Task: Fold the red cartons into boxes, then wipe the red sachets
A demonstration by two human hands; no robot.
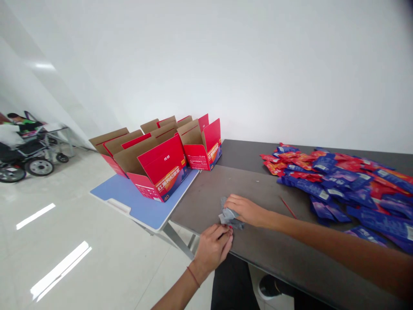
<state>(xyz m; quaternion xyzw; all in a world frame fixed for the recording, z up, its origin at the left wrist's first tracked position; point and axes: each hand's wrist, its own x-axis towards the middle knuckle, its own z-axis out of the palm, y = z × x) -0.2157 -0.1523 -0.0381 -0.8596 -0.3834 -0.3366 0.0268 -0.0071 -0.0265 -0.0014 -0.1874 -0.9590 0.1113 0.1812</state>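
Crumpled grey material [228,214] lies bunched on the near edge of a dark grey rectangular tabletop [258,254], and both hands are at it, close together but not touching each other. The right hand [245,210] lies over the top of the bundle with its fingers curled down onto it. The left hand [213,247], with a thin red string bracelet [193,277] at its wrist, sits lower at the table edge, its fingertips [227,232] just at the underside of the bundle. Whether either hand is actually gripping the material, I cannot tell.

Beyond the right forearm, a large loose heap of glossy blue and red foil sachets [342,187] covers the far right of the tabletop. A thin red stick [288,207] lies between the heap and the right hand. To the left, several open red-and-kraft cardboard boxes [158,170] with white Chinese lettering stand with their flaps up on a pale blue folding table [129,202], which butts against the dark table's corner. A wheelchair [29,159] stands far off on the glossy white floor [97,267], by a white wall [226,64]. Dark trousers [234,284] and a black-and-white shoe [267,286] show below the table edge.
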